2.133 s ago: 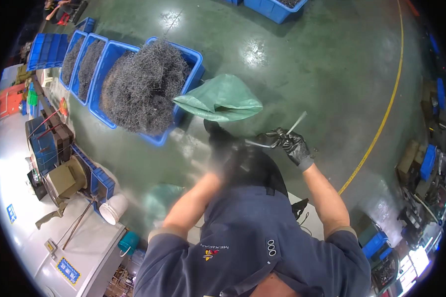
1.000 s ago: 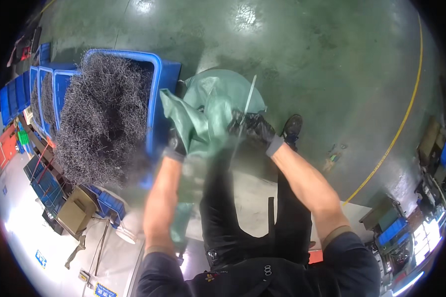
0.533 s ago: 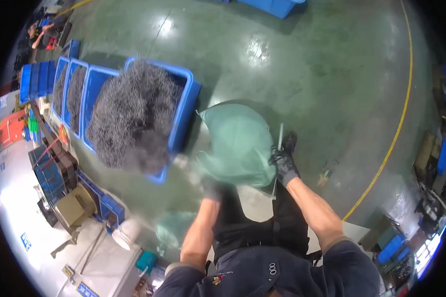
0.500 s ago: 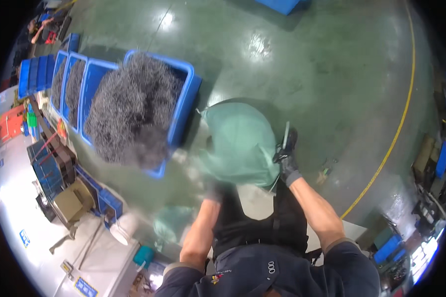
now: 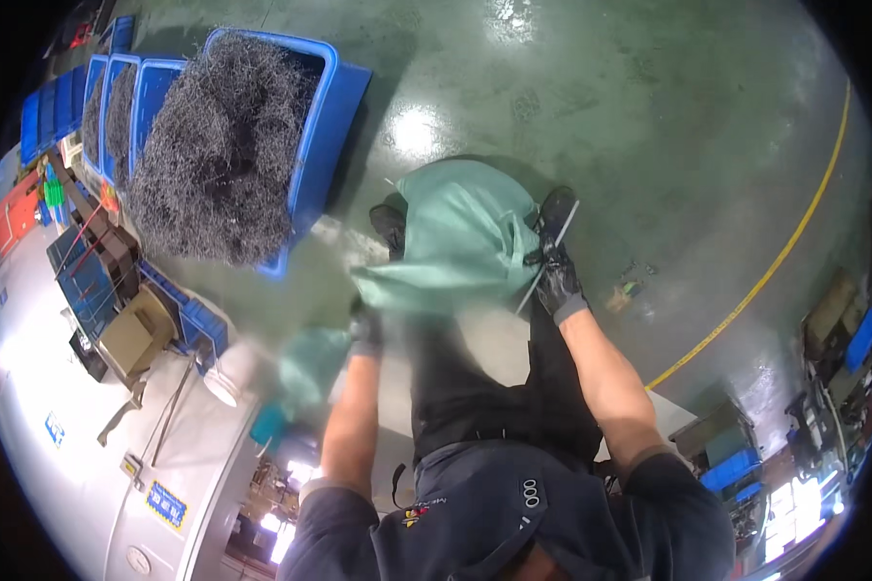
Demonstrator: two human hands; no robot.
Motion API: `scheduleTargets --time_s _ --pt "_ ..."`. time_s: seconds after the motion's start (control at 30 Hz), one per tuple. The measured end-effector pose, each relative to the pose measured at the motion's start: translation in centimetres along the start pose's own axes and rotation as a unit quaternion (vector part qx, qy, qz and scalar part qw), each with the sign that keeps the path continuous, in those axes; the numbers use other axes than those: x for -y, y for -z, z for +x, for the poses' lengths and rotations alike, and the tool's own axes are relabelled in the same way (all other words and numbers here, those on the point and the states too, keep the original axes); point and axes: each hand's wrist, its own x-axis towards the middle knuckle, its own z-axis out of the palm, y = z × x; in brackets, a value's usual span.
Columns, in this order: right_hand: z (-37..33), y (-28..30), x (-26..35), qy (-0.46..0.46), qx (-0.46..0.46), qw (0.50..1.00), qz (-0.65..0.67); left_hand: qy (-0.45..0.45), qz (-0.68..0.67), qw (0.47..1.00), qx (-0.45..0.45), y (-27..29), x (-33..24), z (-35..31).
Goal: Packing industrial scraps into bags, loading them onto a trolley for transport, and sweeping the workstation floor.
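A light green woven sack [image 5: 460,228] lies between my feet, its near edge stretched out to the left. My left hand [image 5: 364,327], in a dark glove and blurred, is closed at the left corner of that edge. In a black glove, my right hand [image 5: 558,283] grips the sack's right side, where the cloth bunches up. A thin pale rod [image 5: 569,221] slants through the right hand, past my right shoe. What the sack holds is hidden.
Left of the sack stands a blue bin [image 5: 328,145] heaped with dark, curly metal-like shavings [image 5: 218,155]. More blue bins line up behind it. A second green sack [image 5: 315,366] sits near my left forearm. A yellow line [image 5: 784,254] curves across the green floor on the right.
My left hand has moved outward to the left, and the sack's near edge has stretched with it. The right hand keeps its grip on the sack's right side. The whole view has shifted.
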Motion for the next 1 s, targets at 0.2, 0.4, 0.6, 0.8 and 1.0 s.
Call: scheduleTargets --time_s 0.2,0.4,0.6,0.8,1.0 --pt "-0.8 0.4 0.9 0.060 0.079 0.976 -0.193 -0.165 -0.153 0.969 -0.097 15.1 -16.1 0.8" --pt "-2.4 0.0 0.8 0.053 0.135 0.977 -0.154 -0.200 0.033 0.979 -0.014 4.2 -22.9 2.2" --pt "-9.1 -2.2 4.1 0.082 0.179 0.824 -0.532 -0.293 -0.117 0.926 -0.207 2.0 -17.5 2.9" --pt "-8.4 5.0 4.2 0.421 0.257 0.421 -0.761 -0.420 -0.132 0.880 -0.176 4.3 -16.8 2.8" --pt "-2.6 0.9 4.0 0.384 0.390 0.420 -0.724 -0.546 -0.046 0.820 -0.162 5.7 -19.3 5.1"
